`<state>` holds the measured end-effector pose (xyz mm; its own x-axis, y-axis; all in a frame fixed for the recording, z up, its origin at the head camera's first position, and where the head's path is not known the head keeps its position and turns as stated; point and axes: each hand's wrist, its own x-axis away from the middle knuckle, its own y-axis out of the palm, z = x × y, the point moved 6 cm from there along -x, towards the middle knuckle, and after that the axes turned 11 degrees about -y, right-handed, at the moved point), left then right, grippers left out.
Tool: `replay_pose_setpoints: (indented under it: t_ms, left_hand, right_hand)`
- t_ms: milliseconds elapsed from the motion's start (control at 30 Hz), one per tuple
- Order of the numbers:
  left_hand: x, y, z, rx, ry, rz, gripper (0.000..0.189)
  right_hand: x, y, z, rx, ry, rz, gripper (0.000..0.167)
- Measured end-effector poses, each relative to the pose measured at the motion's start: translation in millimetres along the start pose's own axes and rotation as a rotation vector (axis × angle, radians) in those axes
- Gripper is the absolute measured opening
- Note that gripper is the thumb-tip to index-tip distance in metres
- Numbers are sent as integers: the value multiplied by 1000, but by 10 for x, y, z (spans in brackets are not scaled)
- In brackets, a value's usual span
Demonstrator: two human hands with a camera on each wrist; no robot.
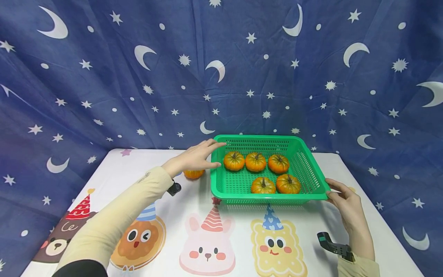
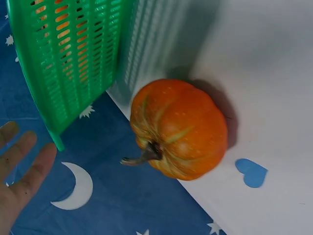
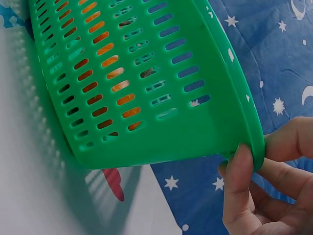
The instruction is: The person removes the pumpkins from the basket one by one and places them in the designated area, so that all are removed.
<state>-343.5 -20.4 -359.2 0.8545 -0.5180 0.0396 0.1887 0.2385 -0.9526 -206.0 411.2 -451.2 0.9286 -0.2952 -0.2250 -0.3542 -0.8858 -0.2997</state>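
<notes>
A green plastic basket (image 1: 309,169) with slotted walls holds several small orange pumpkins (image 1: 255,162). At its front right corner my right hand (image 1: 349,204) pinches the rim between thumb and fingers, plain in the right wrist view on the basket's rim (image 3: 252,132). My left hand (image 1: 197,156) reaches over the left side with fingers extended, thumb and fingertips by the rim. The left wrist view shows its fingers (image 2: 36,169) spread beside the basket edge, not curled round it. One more pumpkin (image 2: 183,129) lies outside, left of the basket, partly hidden under my left hand in the head view.
The white tabletop cloth (image 1: 242,219) carries printed cartoon animals and foods in party hats. Behind the table hangs a blue curtain (image 1: 242,77) with white moons and stars. The basket casts a shadow on the cloth, seen in both wrist views.
</notes>
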Motion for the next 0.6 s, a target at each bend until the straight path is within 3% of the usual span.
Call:
replay_pose_setpoints:
  t_ms: [167, 233, 367, 433, 600]
  left_hand:
    - [-67, 27, 84, -27, 37, -7, 72]
    - [-92, 42, 115, -45, 48, -11, 72]
    - [-140, 70, 176, -65, 68, -19, 71]
    - [-166, 78, 203, -65, 72, -24, 70]
    - [-242, 99, 254, -87, 84, -26, 69]
  right_hand:
    - [70, 49, -234, -15, -16, -10, 44]
    - [76, 62, -278, 42, -11, -21, 46]
    - [85, 74, -313, 66, -7, -41, 48]
    - [89, 64, -283, 15, -1, -19, 46]
    - [97, 64, -283, 59, 6, -13, 45]
